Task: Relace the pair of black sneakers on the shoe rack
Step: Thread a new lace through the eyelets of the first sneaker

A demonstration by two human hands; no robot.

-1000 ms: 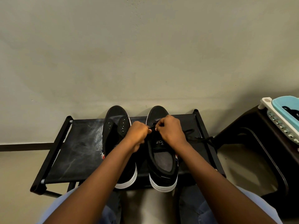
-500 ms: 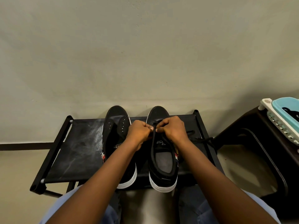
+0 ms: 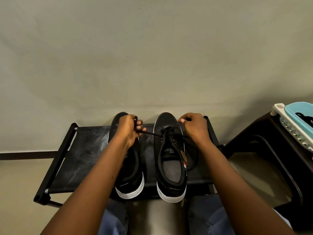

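Black sneakers are set side by side on the shoe rack, toes pointed at the far wall and white soles at the near edge. The left sneaker is partly covered by the left forearm, and no lace can be seen in its eyelets. The right sneaker is threaded with a black lace through its far eyelets only.

One end of the lace is gripped by the left hand, which is held over the toe of the left sneaker. Its fingers are curled round the lace, and the lace is drawn taut from there across to the right sneaker. The right hand is held just right of that sneaker's toe, its fingers curled tight. The lace is led under this hand, but the grip itself is hidden. A slack loop of lace is seen lying on the rack beside the right sneaker.

A dark stool is placed to the right of the rack. A blue basket is carried on it, nested in a white holed tray. Knees in blue trousers are seen at the near edge.
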